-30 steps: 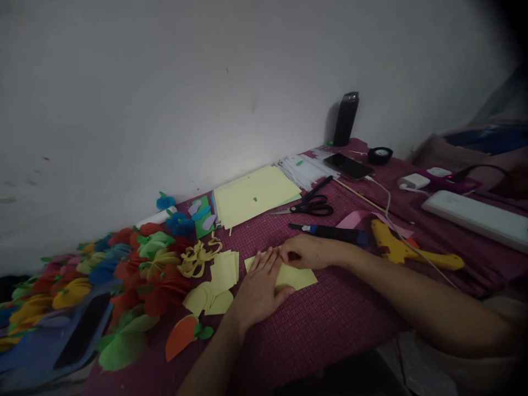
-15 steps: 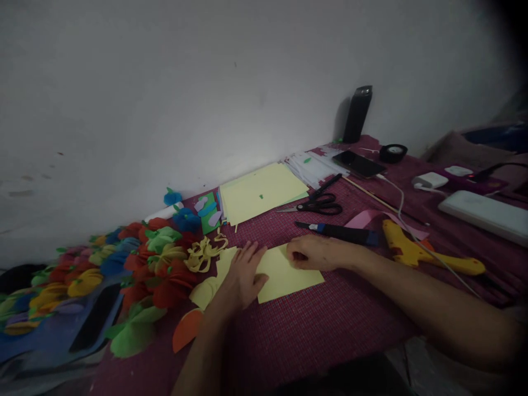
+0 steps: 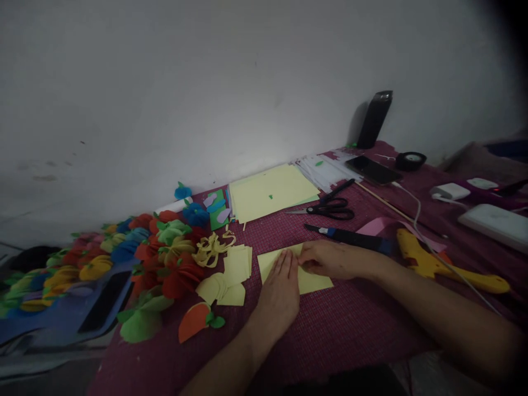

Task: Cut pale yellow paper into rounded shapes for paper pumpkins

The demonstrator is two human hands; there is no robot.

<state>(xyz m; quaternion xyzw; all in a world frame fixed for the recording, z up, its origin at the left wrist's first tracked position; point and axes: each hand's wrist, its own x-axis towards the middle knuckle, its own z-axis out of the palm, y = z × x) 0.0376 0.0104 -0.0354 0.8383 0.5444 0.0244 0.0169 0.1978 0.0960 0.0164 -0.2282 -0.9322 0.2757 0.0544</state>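
My left hand (image 3: 282, 286) lies flat, fingers stretched out, on a sheet of pale yellow paper (image 3: 315, 283). Close to its fingertips is my right hand (image 3: 330, 258), its fingers curled together and touching the same sheet; whatever they may hold is hidden. To the left, apart from my hand, lie small yellow paper pieces (image 3: 238, 267), some with rounded edges. Beyond my right hand rests a craft knife (image 3: 350, 236) with its blade out. Black-handled scissors (image 3: 330, 210) are farther back.
Colourful paper pumpkin shapes (image 3: 173, 264) crowd the left side. A yellow paper stack (image 3: 274, 192) lies by the wall. On the right are a yellow glue gun (image 3: 445, 264), a pink ribbon (image 3: 377, 224), a phone (image 3: 373, 169), a white power bank (image 3: 495, 225) and a black bottle (image 3: 374, 120).
My left hand has moved right, off the small yellow pieces and onto the sheet, close to my right hand. The small pieces and an orange piece with green leaves are now uncovered.
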